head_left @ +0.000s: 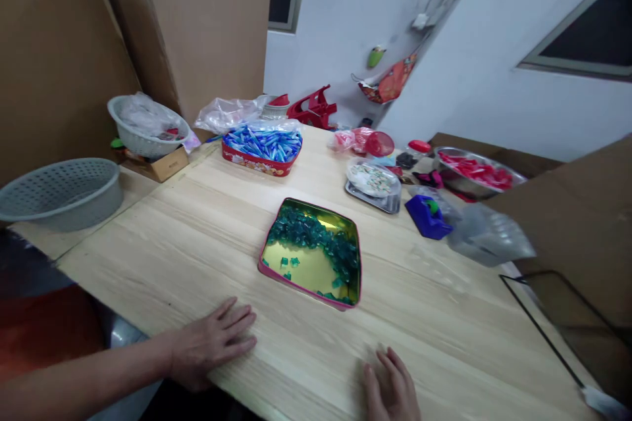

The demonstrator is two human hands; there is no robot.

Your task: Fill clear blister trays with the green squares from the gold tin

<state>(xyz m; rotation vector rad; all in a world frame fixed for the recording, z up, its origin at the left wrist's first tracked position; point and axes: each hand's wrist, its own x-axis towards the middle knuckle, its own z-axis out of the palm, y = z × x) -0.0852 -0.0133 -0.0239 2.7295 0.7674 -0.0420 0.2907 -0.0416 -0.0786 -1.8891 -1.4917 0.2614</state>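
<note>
My left hand (216, 343) lies flat on the wooden table near its front edge, fingers stretched out and nothing under them that I can see. My right hand (393, 389) rests at the bottom of the view with its fingers apart, holding nothing. Between and beyond the hands sits a square tin tray (306, 276) with a gold inside and a pink rim. Many small teal translucent pieces (301, 229) are heaped along its far and right sides. A few loose ones (285, 262) lie on the bare gold bottom. Neither hand touches the tray.
A red tin of blue stick-like pieces (261, 145) stands farther back. Grey baskets (62, 194) are at left. At right are a plate on a metal tray (372, 181), a blue tape dispenser (428, 217), plastic bags (488, 233) and a steel bowl of red pieces (474, 171).
</note>
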